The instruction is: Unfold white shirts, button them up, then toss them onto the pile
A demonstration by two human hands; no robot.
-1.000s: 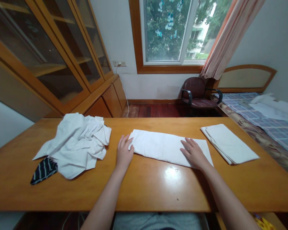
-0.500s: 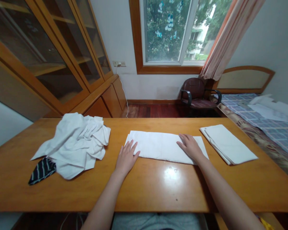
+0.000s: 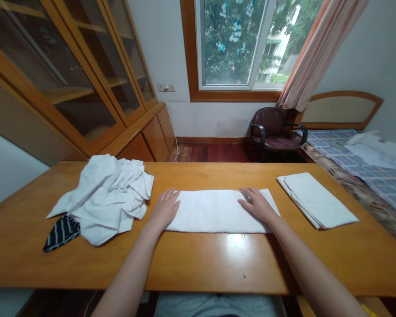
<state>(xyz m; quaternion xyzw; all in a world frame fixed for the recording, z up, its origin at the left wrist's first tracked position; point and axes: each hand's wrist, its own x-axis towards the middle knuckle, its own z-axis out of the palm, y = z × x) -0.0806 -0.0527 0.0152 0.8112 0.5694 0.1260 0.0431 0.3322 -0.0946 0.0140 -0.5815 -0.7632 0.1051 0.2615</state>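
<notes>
A white cloth (image 3: 211,212), folded into a long flat strip, lies in front of me across the middle of the table. Over its left end rests my left hand (image 3: 164,208), fingers stretched out and palm down. My right hand (image 3: 256,204) lies on the cloth near the right end, its thumb apart from the fingers; it is open too. Further right is another folded white cloth (image 3: 318,199), untouched.
On the left of the wooden table (image 3: 198,264) is a crumpled heap of white cloth (image 3: 108,198), with a dark striped fabric piece (image 3: 62,232) poking out. Beyond the table stand a glass-fronted cabinet (image 3: 119,127), an armchair (image 3: 270,127) and a bed (image 3: 350,149).
The folded cloth has come closer to me and straightened, its front edge now nearly parallel to the table edge. My left hand has shifted left to the cloth's end; my right hand moved slightly.
</notes>
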